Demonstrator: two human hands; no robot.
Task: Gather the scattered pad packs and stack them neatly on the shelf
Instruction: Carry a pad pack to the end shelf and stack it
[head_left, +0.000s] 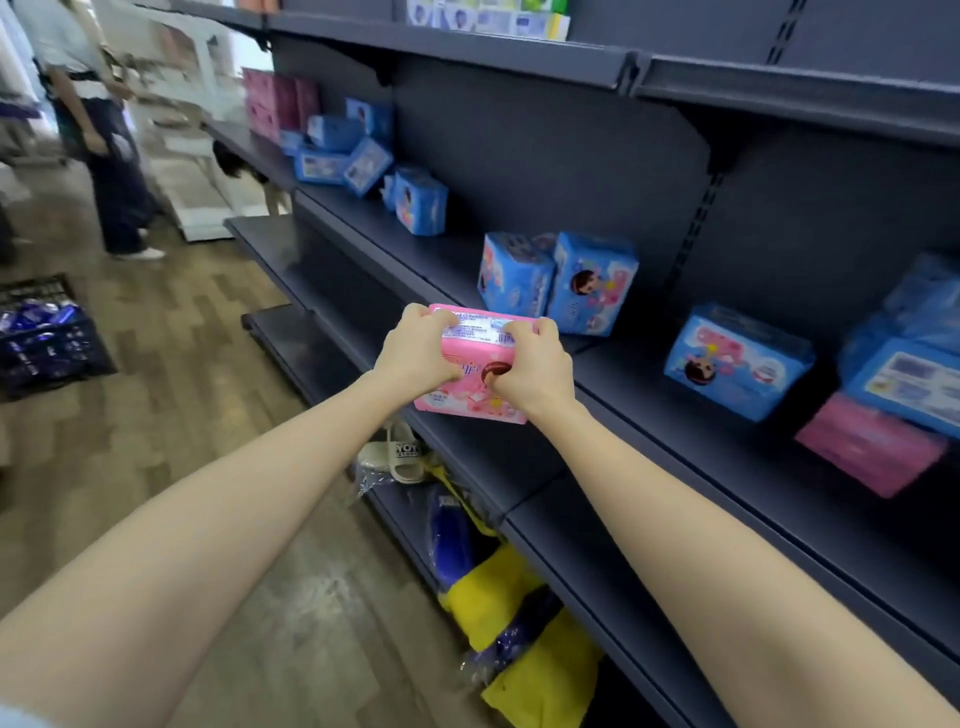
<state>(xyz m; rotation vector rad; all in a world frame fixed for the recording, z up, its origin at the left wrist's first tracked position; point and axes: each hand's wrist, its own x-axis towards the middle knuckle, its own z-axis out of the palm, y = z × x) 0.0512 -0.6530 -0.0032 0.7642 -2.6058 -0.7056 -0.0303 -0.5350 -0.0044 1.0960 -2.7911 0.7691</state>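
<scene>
Pink pad pack (475, 364) is gripped from both sides at the front edge of the dark middle shelf (675, 467); whether it rests on the board cannot be told. The fingers of the left hand (418, 348) are curled over its left end, those of the right hand (530, 364) over its right end. Just behind it, two upright blue packs (556, 280) are set side by side, touching. Farther right, a tilted blue pack (737, 358) and a flat pink pack (867, 452) are seen. More blue packs (343, 150) are scattered leftward. Yellow packages (493, 597) are piled on the lowest shelf, and a dark crate (47, 338) is placed on the wooden floor.
</scene>
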